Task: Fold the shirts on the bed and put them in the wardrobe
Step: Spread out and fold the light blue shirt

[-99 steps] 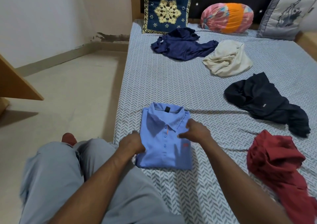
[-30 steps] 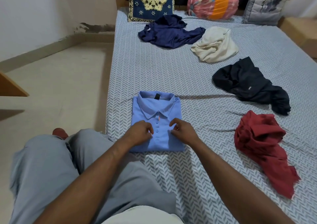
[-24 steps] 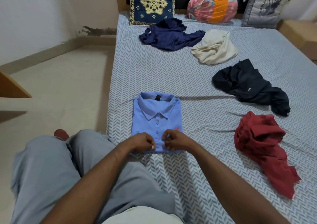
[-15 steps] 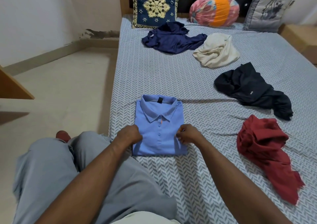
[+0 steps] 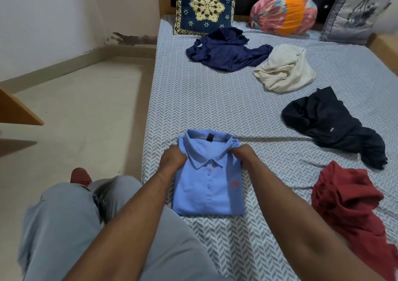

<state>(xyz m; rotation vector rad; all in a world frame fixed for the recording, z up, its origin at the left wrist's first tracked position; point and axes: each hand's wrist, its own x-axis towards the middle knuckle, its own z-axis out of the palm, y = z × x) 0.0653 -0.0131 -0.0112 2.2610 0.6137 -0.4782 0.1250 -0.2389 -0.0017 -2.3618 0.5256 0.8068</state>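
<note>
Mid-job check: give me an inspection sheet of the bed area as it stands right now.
Surface: bed sheet, patterned, lightly creased.
Job's things: blue polo folded, near the bed's edge; navy shirt, cream shirt, black shirt and red shirt crumpled, unfolded.
Clutter: blue cushion, bolster and grey cushion at the headboard.
Grips: left grip and right grip hold the polo's shoulders.
Cables: nothing seen.
Surroundings: floor beside the bed; wooden panel far left.
</note>
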